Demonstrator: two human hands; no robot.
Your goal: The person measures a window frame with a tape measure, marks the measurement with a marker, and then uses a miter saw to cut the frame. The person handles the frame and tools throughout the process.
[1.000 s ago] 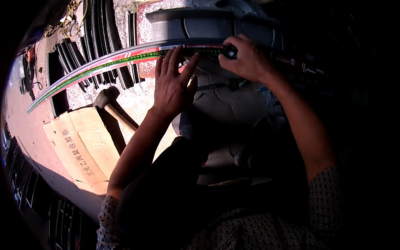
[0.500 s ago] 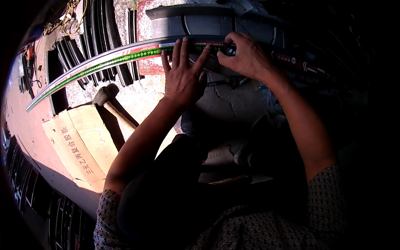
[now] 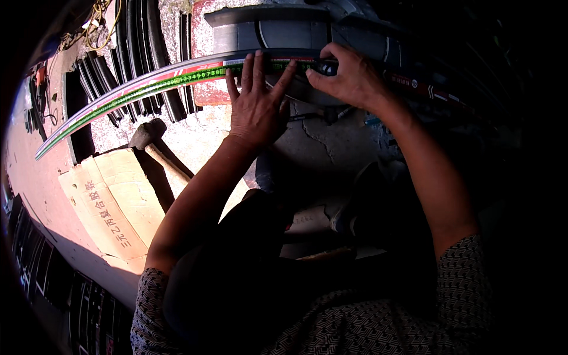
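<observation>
The left hand [image 3: 255, 113] reaches forward, its fingers spread and laid over a green tape [image 3: 198, 77] and a long strip [image 3: 177, 69]; the right hand [image 3: 349, 78], elbow out, curls thumb and fingers around a dark tape case [image 3: 325, 67]. The strip — smooth, shiny, red-and-white faced — runs beyond both sets of fingers; nearer than the left fingers lie a wooden-handled hammer [image 3: 144, 137] and creased cardboard [image 3: 121, 204].

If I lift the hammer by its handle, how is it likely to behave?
The hammer will probably feel head-heavy, since its head looks bulky beside the slim handle. The handle looks straight and wooden, so likely stiff. The hammer may resist rolling, as the head spreads wider than the handle.
</observation>
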